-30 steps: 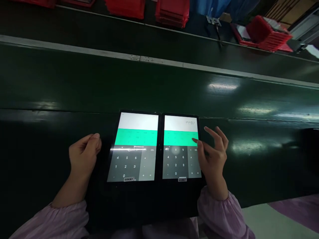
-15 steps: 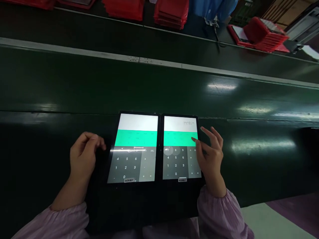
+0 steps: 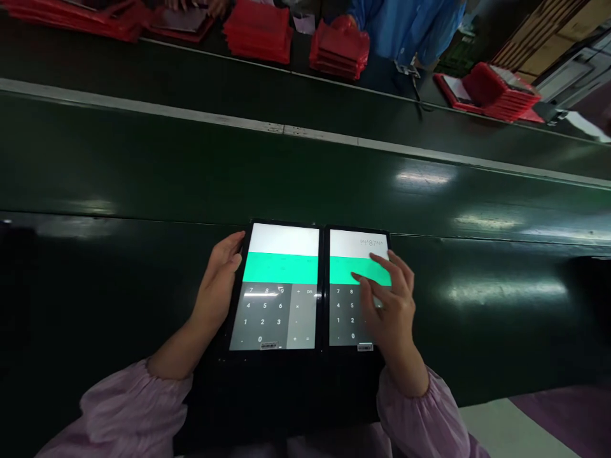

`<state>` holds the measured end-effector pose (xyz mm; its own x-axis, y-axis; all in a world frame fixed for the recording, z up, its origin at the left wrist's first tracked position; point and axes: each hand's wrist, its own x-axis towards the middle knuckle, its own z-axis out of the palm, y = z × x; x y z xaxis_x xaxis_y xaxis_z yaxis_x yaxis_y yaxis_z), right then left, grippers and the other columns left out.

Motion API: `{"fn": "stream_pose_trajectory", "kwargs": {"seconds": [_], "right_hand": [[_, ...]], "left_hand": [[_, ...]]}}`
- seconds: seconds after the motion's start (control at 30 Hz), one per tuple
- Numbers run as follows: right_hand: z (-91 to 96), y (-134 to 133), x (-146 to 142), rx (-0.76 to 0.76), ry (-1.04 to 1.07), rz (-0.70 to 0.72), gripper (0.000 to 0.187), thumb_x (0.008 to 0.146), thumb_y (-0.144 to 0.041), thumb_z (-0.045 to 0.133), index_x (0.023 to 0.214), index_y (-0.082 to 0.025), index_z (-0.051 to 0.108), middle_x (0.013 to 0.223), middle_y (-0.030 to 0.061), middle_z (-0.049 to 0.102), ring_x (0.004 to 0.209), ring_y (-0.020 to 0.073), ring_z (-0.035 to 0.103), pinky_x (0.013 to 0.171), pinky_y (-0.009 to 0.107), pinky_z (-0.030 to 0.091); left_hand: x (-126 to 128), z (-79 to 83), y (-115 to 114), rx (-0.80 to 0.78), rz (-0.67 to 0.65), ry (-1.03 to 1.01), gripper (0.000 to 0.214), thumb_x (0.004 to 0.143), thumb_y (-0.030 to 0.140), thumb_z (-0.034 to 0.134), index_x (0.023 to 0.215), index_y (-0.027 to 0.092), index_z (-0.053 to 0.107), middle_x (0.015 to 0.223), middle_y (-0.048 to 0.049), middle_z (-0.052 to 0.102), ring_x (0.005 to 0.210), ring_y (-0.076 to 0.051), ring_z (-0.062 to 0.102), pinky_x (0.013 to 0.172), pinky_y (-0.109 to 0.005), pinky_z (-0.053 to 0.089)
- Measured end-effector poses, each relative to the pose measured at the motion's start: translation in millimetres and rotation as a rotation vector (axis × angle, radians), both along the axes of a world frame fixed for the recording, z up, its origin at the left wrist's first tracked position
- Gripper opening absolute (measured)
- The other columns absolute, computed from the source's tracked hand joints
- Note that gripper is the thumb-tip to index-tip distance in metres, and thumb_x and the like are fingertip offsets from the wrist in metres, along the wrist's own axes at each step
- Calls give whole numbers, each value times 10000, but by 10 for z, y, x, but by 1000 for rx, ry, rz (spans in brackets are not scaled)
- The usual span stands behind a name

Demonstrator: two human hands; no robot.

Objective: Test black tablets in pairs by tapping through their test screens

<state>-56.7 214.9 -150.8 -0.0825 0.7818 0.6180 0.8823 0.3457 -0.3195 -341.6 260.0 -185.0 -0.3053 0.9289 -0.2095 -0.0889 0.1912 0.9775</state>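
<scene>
Two tablets lie side by side on a dark green bench, both showing a calculator screen with a green band. My left hand point(image 3: 217, 286) rests against the left edge of the left tablet point(image 3: 279, 286), fingers curled on its rim. My right hand point(image 3: 389, 299) lies over the right tablet point(image 3: 346, 280), fingers spread, fingertips on the green band and keypad. Digits show in the right tablet's display. Pink sleeves cover both my wrists.
A green conveyor belt point(image 3: 305, 172) with a metal rail point(image 3: 305, 133) runs across behind the tablets. Beyond it stand stacks of red trays point(image 3: 258, 32) and more red trays point(image 3: 496, 86) at the right. A person in blue point(image 3: 405, 25) stands across the line.
My left hand moved right and came onto the left tablet's edge. My right hand slid left from the tablet's right rim onto its screen. The view shifted slightly.
</scene>
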Motion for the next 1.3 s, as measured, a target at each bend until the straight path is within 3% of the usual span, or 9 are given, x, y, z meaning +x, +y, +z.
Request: {"fn": "stream_pose_trajectory", "kwargs": {"seconds": [0.17,0.27,0.53,0.7,0.87,1.03,1.13,1.2,1.3], "right_hand": [[-49,26,-576,-145,-37,121,317,1089,-205,522,1121,-209,837,1402,173,692,1503,402,506,1046,611,639],[-85,74,-734,-186,-85,127,313,1083,-214,538,1168,-242,839,1486,151,654,1546,434,455,1085,658,610],[-111,124,-726,-116,-41,48,334,1050,-172,548,931,-211,857,1383,146,732,1529,442,480,1117,717,563],[-129,140,-774,-137,-94,129,321,1055,-182,546,1116,-226,859,1466,141,698,1538,454,469,1101,724,564],[-87,146,-738,-93,-49,52,343,1040,-163,542,899,-197,853,1331,149,764,1475,452,539,1064,693,598],[7,31,-910,-188,-53,316,265,1001,-172,630,1117,-264,849,1451,114,710,1587,420,425,1132,650,575],[37,-10,-985,-261,-97,378,266,1000,-172,637,1145,-262,842,1499,107,689,1606,417,397,1143,631,576],[30,11,-943,-221,-57,329,268,1006,-160,619,1109,-250,850,1452,112,718,1577,411,444,1124,622,590],[-20,90,-802,-100,18,135,292,1025,-156,585,1006,-242,864,1368,121,751,1503,413,523,1069,641,610]], "left_hand": [[-164,-76,-36,20,-127,169,400,943,427,688,1327,323,735,1622,-53,598,1610,-338,417,1298,-511,410],[-282,-119,-68,18,-205,176,374,941,448,731,1300,352,773,1684,-30,535,1636,-353,369,1297,-525,410],[-377,-191,-114,12,-314,90,514,912,409,769,1423,402,717,1752,-16,447,1647,-366,346,1305,-575,380],[-387,-227,-111,42,-351,80,619,865,320,756,1475,382,680,1755,-26,439,1667,-365,296,1325,-569,338],[-371,-165,-114,0,-386,74,686,845,293,725,1519,379,630,1756,-33,429,1668,-387,285,1318,-587,344],[-330,-150,-124,12,-411,44,757,823,340,740,1558,332,558,1789,-73,346,1679,-410,240,1316,-583,341],[-331,-172,-128,6,-430,67,801,845,377,747,1603,331,493,1822,-84,266,1678,-418,238,1304,-598,353],[-344,-190,-126,0,-435,138,820,840,395,768,1608,338,489,1833,-84,231,1681,-424,223,1299,-608,358],[-362,-202,-123,-9,-445,188,868,833,417,791,1632,342,461,1838,-85,214,1685,-427,206,1307,-612,339]]}}
